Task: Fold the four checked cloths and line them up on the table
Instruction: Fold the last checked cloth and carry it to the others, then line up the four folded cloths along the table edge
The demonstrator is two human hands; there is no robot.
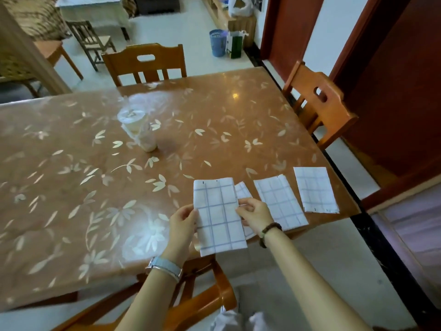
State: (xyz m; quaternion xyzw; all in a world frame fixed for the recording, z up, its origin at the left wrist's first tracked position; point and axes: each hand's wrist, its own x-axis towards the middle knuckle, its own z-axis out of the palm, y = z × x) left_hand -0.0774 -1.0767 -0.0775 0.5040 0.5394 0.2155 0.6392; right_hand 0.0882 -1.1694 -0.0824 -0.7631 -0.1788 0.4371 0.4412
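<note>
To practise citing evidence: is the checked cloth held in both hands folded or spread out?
Folded: the held cloth is a narrow rectangle, an overlapping layer's edge running down it; left hand and right hand pinch its sides.

Open tabletop (71,187) leftward; a jar (146,137) stands mid-table

Left grip (182,223) and right grip (253,215) both curled, pinching.

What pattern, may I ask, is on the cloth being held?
The held cloth: white with thin blue checks; head view.
</note>
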